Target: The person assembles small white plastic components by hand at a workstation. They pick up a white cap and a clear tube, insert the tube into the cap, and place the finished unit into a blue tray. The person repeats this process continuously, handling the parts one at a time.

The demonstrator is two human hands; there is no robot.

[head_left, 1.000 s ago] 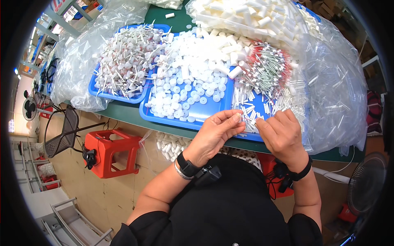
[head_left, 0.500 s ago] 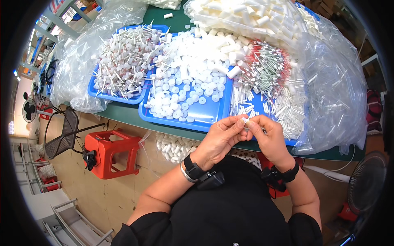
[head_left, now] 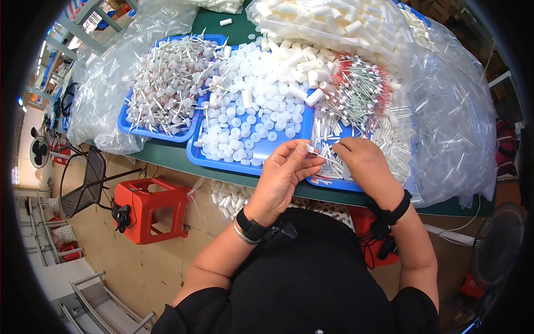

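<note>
Between the thumb and index finger of my left hand (head_left: pixel 285 173) is a small white piece (head_left: pixel 312 150), held over the near edge of a blue tray; its exact kind is too small to tell. My right hand (head_left: pixel 367 166) is palm down just to the right, over thin white tubes (head_left: pixel 397 148) in the right-hand tray. Its fingers are curled together, and whatever is in them is hidden. Behind that hand lies a heap of red-and-green thin leaded parts (head_left: pixel 361 89) with white ends.
Translucent discs (head_left: pixel 239 131) and white foam-like cylinders (head_left: pixel 303 61) fill the middle blue tray (head_left: pixel 253 168). A left blue tray (head_left: pixel 161 134) holds discs with rods through them. Clear plastic bags (head_left: pixel 450 128) flank the trays. A red stool (head_left: pixel 150 209) stands lower left.
My hands were together at the tray's front edge and have come apart. The left moved left and slightly up with the white piece; the right moved up over the tubes.
</note>
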